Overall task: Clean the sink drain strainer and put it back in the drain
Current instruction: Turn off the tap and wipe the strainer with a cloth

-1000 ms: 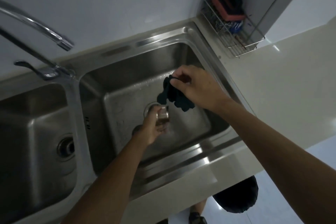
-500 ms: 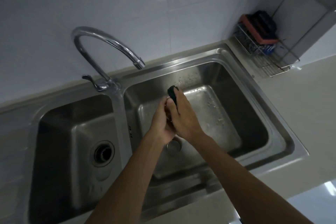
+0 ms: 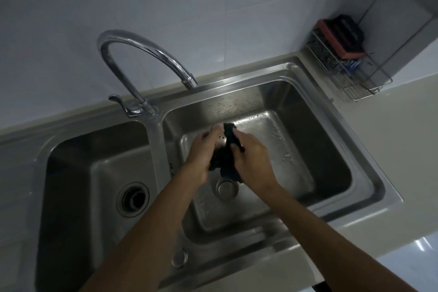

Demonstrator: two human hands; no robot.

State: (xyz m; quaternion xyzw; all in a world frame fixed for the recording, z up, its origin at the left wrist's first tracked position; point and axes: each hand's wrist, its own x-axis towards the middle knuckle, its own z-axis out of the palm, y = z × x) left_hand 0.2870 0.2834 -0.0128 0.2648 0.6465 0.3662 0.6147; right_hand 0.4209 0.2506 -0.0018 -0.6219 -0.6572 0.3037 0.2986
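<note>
Since the earlier frame, both hands have closed together at frame centre. Left hand (image 3: 201,149) grips the strainer (image 3: 219,141); right hand (image 3: 251,161) presses a dark cloth (image 3: 228,149) against it, above the right basin's drain (image 3: 226,188). Faucet (image 3: 142,59) stands upper left.

Two bare forearms entering from the lower edge, no sleeves anywhere along the visible length. Left hand (image 3: 200,159) and right hand (image 3: 252,163) both ungloved. No watch, band or bracelet at either wrist; no ring discernible, though dim light and slight blur leave the fingers (image 3: 216,131) hard to check. Nails short, as far as can be made out. Forearms slim and long, widening toward the camera under the wide-angle lens. Upper arms and clothing out of frame.
</note>
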